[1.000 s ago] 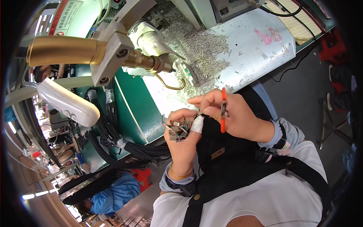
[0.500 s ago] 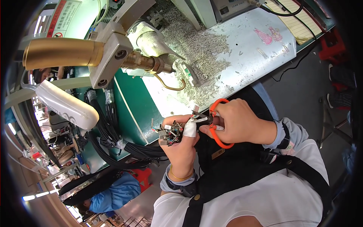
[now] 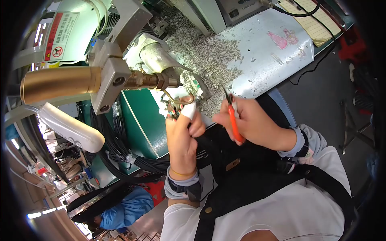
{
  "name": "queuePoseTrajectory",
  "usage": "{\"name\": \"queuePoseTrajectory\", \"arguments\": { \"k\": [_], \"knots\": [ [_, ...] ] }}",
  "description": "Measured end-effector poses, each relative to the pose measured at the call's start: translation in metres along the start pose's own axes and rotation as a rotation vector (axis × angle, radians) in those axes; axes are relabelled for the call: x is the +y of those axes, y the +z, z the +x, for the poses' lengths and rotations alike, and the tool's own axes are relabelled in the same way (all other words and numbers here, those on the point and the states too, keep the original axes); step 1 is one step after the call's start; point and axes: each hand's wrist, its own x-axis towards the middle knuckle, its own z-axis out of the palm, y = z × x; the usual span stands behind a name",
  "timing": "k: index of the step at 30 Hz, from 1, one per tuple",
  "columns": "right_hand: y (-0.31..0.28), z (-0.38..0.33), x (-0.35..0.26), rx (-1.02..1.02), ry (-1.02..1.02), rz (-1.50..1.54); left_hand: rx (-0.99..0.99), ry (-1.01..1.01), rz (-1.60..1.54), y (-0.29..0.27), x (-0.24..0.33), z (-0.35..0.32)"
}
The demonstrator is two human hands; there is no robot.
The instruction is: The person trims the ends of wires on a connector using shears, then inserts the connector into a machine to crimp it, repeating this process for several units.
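Head view shows a small wired part point(image 3: 173, 108) pinched in the left hand point(image 3: 183, 134), raised just below the brass nozzle point(image 3: 150, 80) of a machine. Right hand point(image 3: 249, 122) grips orange-handled cutters point(image 3: 232, 120) just beside it. Beyond lies the tabletop point(image 3: 265, 60), strewn with metal pins point(image 3: 205, 52).

The small part point(image 3: 173, 109) gripped in the left hand point(image 3: 183, 136) is mostly covered by the fingers; its shape is unreadable. The cutter point(image 3: 232, 116) handles disappear inside the right hand point(image 3: 249, 124). The yellow notepad point(image 3: 317, 20) on the bench point(image 3: 261, 60) runs past the picture's rim.
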Motion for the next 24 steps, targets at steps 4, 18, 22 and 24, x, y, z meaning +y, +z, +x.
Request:
{"name": "queuePoseTrajectory", "arguments": {
  "k": [4, 18, 22, 24],
  "knots": [
    [-0.004, 0.03, -0.007, 0.15, -0.149, -0.152, -0.005, -0.005, 0.01, 0.003, 0.004, 0.016],
    [-0.01, 0.057, -0.015, 0.224, -0.324, -0.38, -0.079, -0.028, 0.034, -0.01, 0.008, 0.026],
    [-0.012, 0.057, -0.015, 0.188, -0.27, -0.385, -0.017, -0.01, 0.063, -0.006, 0.007, 0.022],
    [-0.012, 0.057, -0.014, 0.196, -0.292, -0.371, -0.033, -0.021, 0.051, -0.006, 0.007, 0.022]
  ]
}}
